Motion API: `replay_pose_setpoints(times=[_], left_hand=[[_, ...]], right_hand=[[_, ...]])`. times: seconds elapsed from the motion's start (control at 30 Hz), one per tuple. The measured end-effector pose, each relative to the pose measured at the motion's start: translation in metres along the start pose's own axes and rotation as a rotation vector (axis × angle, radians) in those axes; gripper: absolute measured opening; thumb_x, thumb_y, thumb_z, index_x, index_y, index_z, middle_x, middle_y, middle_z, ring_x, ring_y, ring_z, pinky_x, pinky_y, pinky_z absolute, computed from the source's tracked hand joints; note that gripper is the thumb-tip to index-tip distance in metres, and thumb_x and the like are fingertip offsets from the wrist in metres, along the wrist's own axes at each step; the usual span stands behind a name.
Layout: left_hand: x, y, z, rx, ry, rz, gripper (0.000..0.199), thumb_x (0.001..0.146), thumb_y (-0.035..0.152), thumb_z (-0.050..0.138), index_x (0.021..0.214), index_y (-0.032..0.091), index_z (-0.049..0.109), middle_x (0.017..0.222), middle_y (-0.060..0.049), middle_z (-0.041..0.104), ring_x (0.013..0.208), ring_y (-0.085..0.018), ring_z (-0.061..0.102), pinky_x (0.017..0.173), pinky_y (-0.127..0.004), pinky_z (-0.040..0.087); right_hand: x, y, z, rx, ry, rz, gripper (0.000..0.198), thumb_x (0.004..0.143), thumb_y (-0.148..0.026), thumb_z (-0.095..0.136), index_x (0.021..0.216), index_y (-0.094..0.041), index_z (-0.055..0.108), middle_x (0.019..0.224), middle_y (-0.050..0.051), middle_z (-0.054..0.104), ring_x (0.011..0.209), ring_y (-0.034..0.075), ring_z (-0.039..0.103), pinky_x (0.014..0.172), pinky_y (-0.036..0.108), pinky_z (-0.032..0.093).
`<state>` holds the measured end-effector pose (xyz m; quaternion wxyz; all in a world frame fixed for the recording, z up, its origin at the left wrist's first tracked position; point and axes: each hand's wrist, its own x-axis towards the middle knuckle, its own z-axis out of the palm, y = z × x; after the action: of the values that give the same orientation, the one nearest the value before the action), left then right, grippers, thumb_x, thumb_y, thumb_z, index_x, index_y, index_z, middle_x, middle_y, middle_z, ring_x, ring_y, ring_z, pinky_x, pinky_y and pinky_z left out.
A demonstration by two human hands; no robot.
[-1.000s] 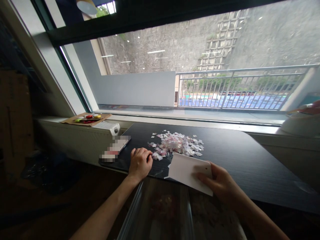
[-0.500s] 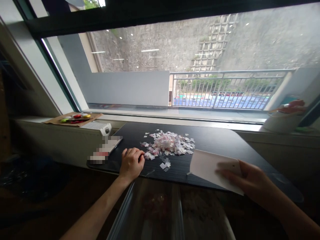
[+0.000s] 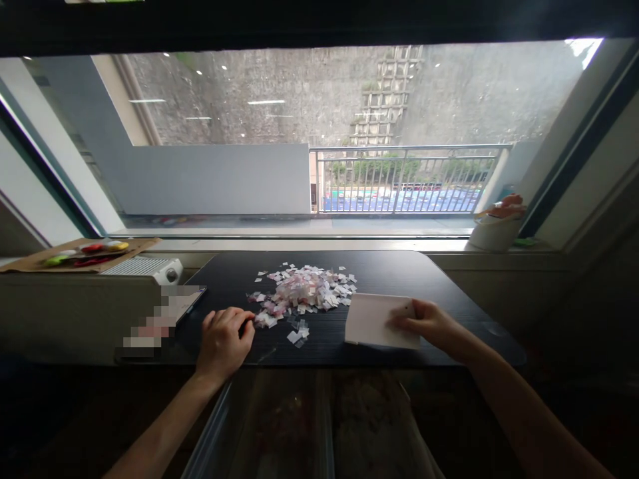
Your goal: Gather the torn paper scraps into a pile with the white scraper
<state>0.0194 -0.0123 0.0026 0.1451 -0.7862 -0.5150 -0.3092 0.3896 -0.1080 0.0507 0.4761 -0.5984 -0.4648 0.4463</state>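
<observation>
A loose pile of small white and pinkish paper squares (image 3: pixel 304 289) lies on the dark table (image 3: pixel 399 273). By the pile's front left edge rests my left hand (image 3: pixel 227 340), its fingers curled; what they hold, if anything, is hidden. My right hand (image 3: pixel 432 326) grips the right end of a flat white rectangular panel (image 3: pixel 374 319) with a small dark hole near its upper right corner. The panel's left end is beside the pile's right side. Several stray pieces (image 3: pixel 298 332) lie in front of the pile.
A partly blurred flat item (image 3: pixel 187 306) lies at the table's left edge. Left of it is a white heater-like unit (image 3: pixel 170 271) with brown cardboard (image 3: pixel 30 259) on top. A large window rises behind, with a white pot (image 3: pixel 494 233) at right. Clear bins (image 3: pixel 279 426) are below.
The view has turned right and levelled. My right hand has brought the panel farther onto the table, and its tilt has lessened. My left hand stays curled beside the pile.
</observation>
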Motion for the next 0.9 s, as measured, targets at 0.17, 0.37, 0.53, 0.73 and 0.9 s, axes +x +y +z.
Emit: replay_pose_setpoints(times=[0.17, 0.37, 0.53, 0.73, 0.9], left_hand=[[0.0, -0.001, -0.002, 0.015, 0.002, 0.016, 0.024, 0.081, 0.027, 0.042, 0.081, 0.021, 0.065, 0.082, -0.006, 0.067, 0.082, -0.023, 0.06, 0.086, -0.042, 0.037], [0.002, -0.003, 0.0, -0.053, -0.008, -0.017, 0.024, 0.08, 0.03, 0.043, 0.08, 0.021, 0.066, 0.084, -0.006, 0.069, 0.083, -0.025, 0.061, 0.087, -0.045, 0.038], [0.007, -0.01, 0.0, -0.246, -0.029, -0.082, 0.025, 0.079, 0.035, 0.045, 0.076, 0.022, 0.066, 0.082, -0.004, 0.071, 0.081, -0.021, 0.064, 0.081, -0.038, 0.044], [0.01, -0.012, -0.009, -0.375, -0.047, -0.08, 0.024, 0.078, 0.039, 0.049, 0.078, 0.022, 0.066, 0.082, -0.003, 0.07, 0.083, -0.021, 0.063, 0.082, -0.037, 0.046], [0.003, -0.001, -0.02, -0.333, -0.101, 0.081, 0.019, 0.079, 0.034, 0.051, 0.084, 0.024, 0.067, 0.085, -0.003, 0.068, 0.086, -0.02, 0.06, 0.088, -0.043, 0.043]], right_hand=[[-0.006, 0.006, -0.004, 0.078, -0.125, 0.037, 0.031, 0.052, -0.031, 0.083, 0.076, -0.016, 0.071, 0.075, 0.003, 0.074, 0.068, 0.018, 0.067, 0.067, 0.03, 0.053], [-0.02, 0.003, -0.016, 0.034, -0.163, 0.057, 0.032, 0.054, -0.034, 0.082, 0.078, -0.016, 0.071, 0.077, 0.004, 0.074, 0.069, 0.019, 0.067, 0.064, 0.029, 0.052], [-0.021, 0.002, -0.014, 0.019, -0.049, 0.0, 0.033, 0.056, -0.038, 0.081, 0.078, -0.016, 0.069, 0.076, 0.003, 0.073, 0.066, 0.018, 0.066, 0.063, 0.03, 0.052], [-0.025, -0.001, -0.011, 0.007, -0.137, 0.041, 0.032, 0.055, -0.035, 0.081, 0.077, -0.016, 0.068, 0.075, 0.003, 0.072, 0.067, 0.017, 0.065, 0.061, 0.027, 0.05], [-0.035, -0.004, -0.013, -0.036, -0.208, 0.042, 0.03, 0.06, -0.036, 0.08, 0.078, -0.015, 0.067, 0.072, 0.002, 0.07, 0.064, 0.015, 0.063, 0.058, 0.025, 0.048]])
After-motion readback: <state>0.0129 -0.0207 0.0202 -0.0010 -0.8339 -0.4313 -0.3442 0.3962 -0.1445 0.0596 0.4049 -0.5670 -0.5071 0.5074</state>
